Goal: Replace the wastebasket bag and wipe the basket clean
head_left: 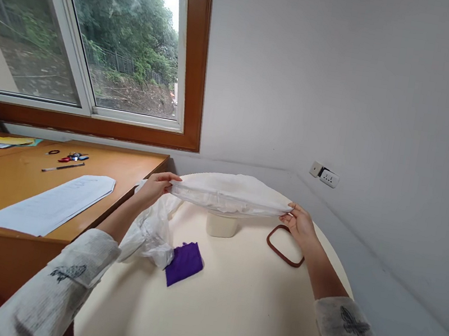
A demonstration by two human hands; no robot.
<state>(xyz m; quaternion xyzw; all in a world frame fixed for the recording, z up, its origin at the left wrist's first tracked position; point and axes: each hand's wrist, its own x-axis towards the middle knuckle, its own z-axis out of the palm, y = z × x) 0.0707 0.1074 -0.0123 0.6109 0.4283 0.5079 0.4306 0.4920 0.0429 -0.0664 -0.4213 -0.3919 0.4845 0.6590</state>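
Two pinch grips, thumb against fingers, held the white film (232, 189): the left hand (157, 184) was closed on its end at 9 o'clock, the right hand (299, 223) on its end at 3 o'clock. Between them the near edge ran nearly straight; the rest spread loosely toward 12 o'clock.

Handling: the film appeared to be thin plastic, and was judged very light, limp, somewhat slippery and liable to tear under a hard pull. Recommended hold: both ends of the edge, pads flat, moderate tension; the slack centre offered poor control.

The film lay in front of the upper part of a beige container (221, 226); contact between the two could not be determined. The container looked rigid and was best gripped by its walls.

Measured from the container, a brown ring (283, 258) lay between 3 and 4 o'clock, a purple folded piece (185, 264) at 7 o'clock, and a crumpled white bag (154, 230) toward 8 o'clock, all on the round table (235, 317).
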